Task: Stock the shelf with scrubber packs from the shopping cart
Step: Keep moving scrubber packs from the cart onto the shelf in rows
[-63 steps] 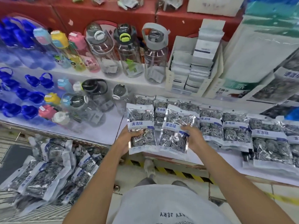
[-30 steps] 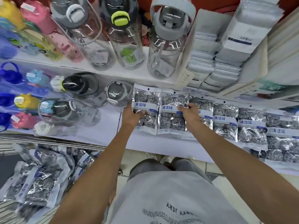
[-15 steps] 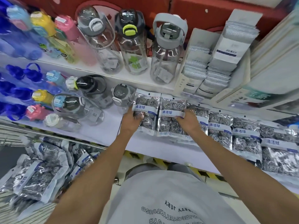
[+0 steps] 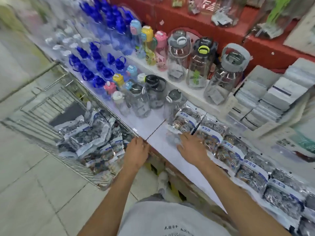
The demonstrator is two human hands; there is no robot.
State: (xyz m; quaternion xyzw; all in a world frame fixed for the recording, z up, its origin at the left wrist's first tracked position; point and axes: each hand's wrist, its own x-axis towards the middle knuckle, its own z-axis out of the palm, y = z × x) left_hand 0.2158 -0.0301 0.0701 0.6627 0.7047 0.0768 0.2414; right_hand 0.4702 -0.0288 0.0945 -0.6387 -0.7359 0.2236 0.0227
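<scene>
Scrubber packs lie in a row along the front of the white shelf, with more heaped in the shopping cart beside its left end. Over the shelf's front edge, the left hand hangs empty with loose fingers; the right hand lies spread, palm down, just beside the row's nearest packs, gripping nothing.

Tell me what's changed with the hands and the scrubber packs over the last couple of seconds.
Both hands let go of the packs they pressed onto the shelf. The left hand has pulled back to the shelf edge, toward the cart; the right hand hovers open beside the scrubber packs. Bottles stayed put.
</scene>
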